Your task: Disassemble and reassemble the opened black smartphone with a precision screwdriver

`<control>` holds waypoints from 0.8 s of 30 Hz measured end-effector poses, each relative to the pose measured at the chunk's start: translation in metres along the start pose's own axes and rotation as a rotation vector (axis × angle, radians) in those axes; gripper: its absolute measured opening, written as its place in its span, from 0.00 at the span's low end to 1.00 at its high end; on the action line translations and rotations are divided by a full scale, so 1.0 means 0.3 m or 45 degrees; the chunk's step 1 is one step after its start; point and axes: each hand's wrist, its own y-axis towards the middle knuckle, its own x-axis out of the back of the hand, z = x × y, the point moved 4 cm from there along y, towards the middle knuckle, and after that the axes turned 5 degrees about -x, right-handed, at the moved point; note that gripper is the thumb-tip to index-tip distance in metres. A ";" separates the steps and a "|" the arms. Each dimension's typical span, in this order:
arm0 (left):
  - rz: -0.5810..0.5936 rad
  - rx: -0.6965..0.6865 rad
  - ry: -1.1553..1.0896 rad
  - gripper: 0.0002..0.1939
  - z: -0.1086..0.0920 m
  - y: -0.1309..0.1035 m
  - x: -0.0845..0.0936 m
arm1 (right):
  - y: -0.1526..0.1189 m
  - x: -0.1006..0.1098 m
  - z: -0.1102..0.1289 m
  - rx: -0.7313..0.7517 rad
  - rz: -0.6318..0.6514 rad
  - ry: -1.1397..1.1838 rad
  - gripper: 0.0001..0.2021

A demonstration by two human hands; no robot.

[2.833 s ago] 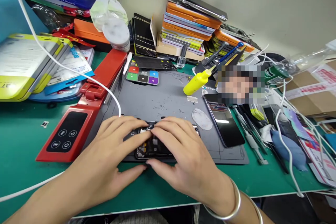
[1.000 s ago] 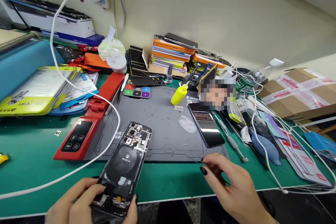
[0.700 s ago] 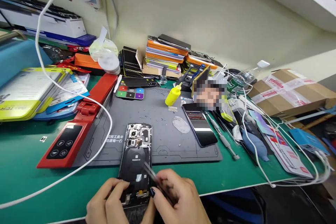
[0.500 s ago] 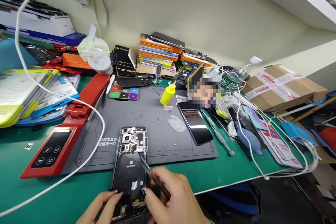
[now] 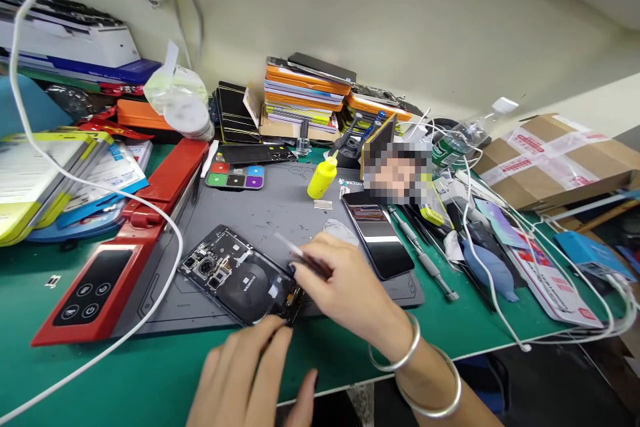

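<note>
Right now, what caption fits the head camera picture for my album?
Left hand at an opened black rectangular phone, right hand holding a slim silvery tool over a flat grey mat.

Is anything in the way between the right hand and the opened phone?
Nothing visible: the right hand, holding tweezers, is close to the opened phone with no other item between them. The left hand is at the phone's near edge, not in between.
</note>
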 end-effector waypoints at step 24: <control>0.455 -0.120 -0.262 0.13 0.145 0.172 -0.068 | -0.205 0.038 -0.139 0.125 -0.041 0.044 0.09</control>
